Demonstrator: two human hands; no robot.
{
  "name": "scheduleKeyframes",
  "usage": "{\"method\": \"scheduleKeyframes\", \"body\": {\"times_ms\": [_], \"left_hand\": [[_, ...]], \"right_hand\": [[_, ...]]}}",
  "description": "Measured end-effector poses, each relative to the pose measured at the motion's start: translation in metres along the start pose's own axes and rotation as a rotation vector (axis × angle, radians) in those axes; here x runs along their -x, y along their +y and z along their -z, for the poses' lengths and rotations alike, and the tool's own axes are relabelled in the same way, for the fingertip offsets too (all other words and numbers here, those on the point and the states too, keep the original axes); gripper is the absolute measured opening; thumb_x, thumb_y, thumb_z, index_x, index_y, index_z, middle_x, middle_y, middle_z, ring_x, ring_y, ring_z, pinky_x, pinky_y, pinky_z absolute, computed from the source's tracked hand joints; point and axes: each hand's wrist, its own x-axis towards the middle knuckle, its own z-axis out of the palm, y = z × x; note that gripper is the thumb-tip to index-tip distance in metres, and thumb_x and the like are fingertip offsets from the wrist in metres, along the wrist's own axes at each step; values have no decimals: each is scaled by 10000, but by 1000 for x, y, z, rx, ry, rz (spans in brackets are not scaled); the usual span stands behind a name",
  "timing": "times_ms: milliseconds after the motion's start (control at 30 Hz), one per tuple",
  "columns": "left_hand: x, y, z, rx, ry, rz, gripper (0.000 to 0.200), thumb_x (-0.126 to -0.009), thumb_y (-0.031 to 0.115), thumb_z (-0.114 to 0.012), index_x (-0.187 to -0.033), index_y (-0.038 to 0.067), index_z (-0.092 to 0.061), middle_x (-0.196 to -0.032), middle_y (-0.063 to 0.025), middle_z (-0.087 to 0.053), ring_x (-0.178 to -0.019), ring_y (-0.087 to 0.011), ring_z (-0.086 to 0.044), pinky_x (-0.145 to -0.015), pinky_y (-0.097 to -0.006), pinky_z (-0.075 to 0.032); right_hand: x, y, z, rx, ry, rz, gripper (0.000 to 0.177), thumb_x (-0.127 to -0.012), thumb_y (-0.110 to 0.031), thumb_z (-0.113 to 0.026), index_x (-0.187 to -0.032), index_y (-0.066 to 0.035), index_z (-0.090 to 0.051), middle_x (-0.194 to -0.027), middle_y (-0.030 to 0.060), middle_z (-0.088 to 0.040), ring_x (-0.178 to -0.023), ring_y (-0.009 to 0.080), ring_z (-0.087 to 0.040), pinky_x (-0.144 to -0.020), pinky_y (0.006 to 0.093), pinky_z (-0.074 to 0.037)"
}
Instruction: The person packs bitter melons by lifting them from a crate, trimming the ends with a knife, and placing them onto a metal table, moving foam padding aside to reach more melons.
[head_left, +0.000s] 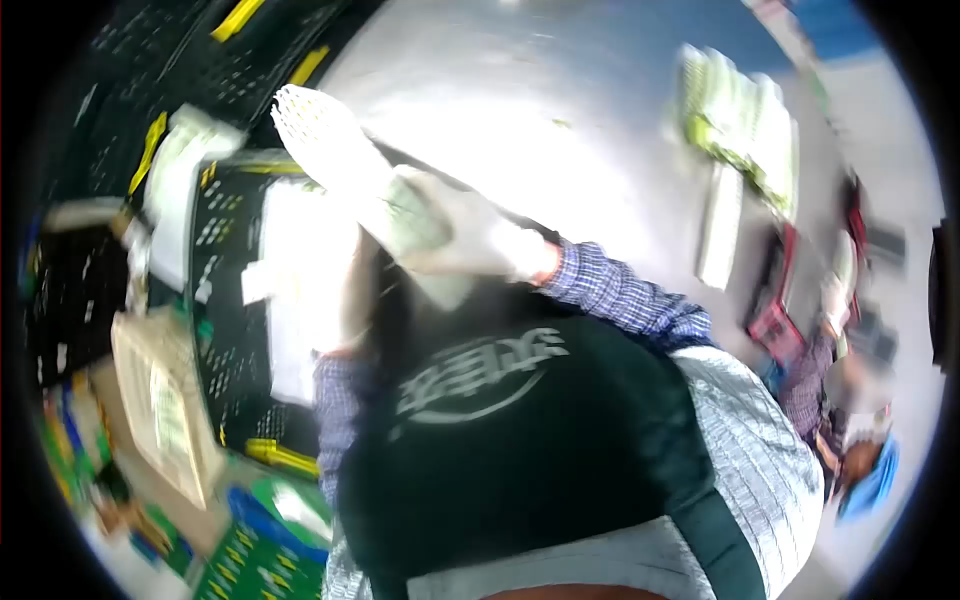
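My right hand, in a white glove, is wrapped round a long item in a white net sleeve, with pale green showing near my fingers. The item slants up to the left, over the shiny table. My left hand, also gloved and blurred by motion, is below the sleeved item, beside white sheets or sleeves in a black crate. Its fingers cannot be made out.
Green-and-white wrapped bundles lie at the table's right, with a long white piece below them. A beige box and a green crate are at lower left. Another person's gloved hand is at far right.
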Motion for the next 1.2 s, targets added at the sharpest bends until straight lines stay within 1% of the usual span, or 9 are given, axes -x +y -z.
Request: {"method": "scheduleKeyframes", "body": {"times_ms": [133,333,400,533,767,900,967,1033,1200], "left_hand": [[5,2,25,87,144,15,514,-1036,271,-524,-1459,3,-405,-1447,-156,-501,-1269,-273,-544,-1072,-398,-439],[40,-48,110,149,658,315,370,-1011,202,-559,-1265,-66,-567,-1208,-210,-652,-1056,-269,-680,-910,-333,-540],[62,-56,119,61,664,315,354,-977,182,-628,-1221,-69,-577,-1146,-184,-668,-953,-245,-705,-846,-334,-565],[86,-121,151,-210,664,369,311,-963,263,-629,-1150,16,-652,-1111,-98,-687,-926,-189,-662,-823,-310,-537],[69,-147,156,-1137,546,546,410,-888,314,-717,-1160,14,-651,-1137,-120,-695,-953,-231,-678,-828,-355,-533],[49,-204,191,-1080,703,382,485,-863,354,-738,-1203,22,-640,-1174,-139,-686,-1007,-250,-672,-868,-371,-527],[42,-214,216,-1008,600,504,524,-850,374,-748,-1225,26,-634,-1193,-149,-682,-1034,-260,-670,-888,-379,-524],[18,-161,223,-992,135,960,767,-792,487,-784,-1376,46,-555,-1317,-185,-623,-1211,-308,-595,-1027,-393,-466],[4,-182,234,-991,165,616,1004,-734,573,-813,-1523,112,-397,-1492,-196,-472,-1353,-328,-484,-1142,-396,-381]], "right_hand": [[86,66,59,-797,344,-69,871,-843,-345,-782,-1516,-1,-347,-1464,206,-497,-1358,282,-464,-1134,391,-374],[201,82,160,755,671,-899,956,-806,-543,-703,-1524,-21,-348,-1355,296,-562,-1014,405,-684,-886,432,-554],[260,136,194,1197,679,-540,942,-810,-502,-712,-1546,-53,-335,-1361,269,-577,-1211,385,-605,-1039,410,-464],[318,182,250,888,741,-1061,916,-847,-407,-740,-1569,-74,-285,-1541,219,-417,-1391,322,-454,-1144,364,-363],[299,146,245,958,795,-578,695,-988,-163,-607,-1572,-61,-246,-1601,149,-322,-1456,282,-334,-1216,355,-255],[252,104,214,1333,600,-341,651,-996,-393,-541,-1546,-101,-353,-1610,158,-311,-1490,342,-262,-1224,496,-209],[214,65,180,1891,267,-776,641,-949,-424,-628,-1500,-143,-456,-1604,183,-307,-1470,369,-272,-1227,448,-182],[208,78,169,1804,391,-577,617,-957,-336,-650,-1501,-124,-448,-1523,191,-437,-1386,345,-420,-1178,419,-293],[208,105,171,868,470,-590,574,-945,-149,-660,-1484,-116,-467,-1441,178,-527,-1219,216,-569,-970,315,-492]]}}
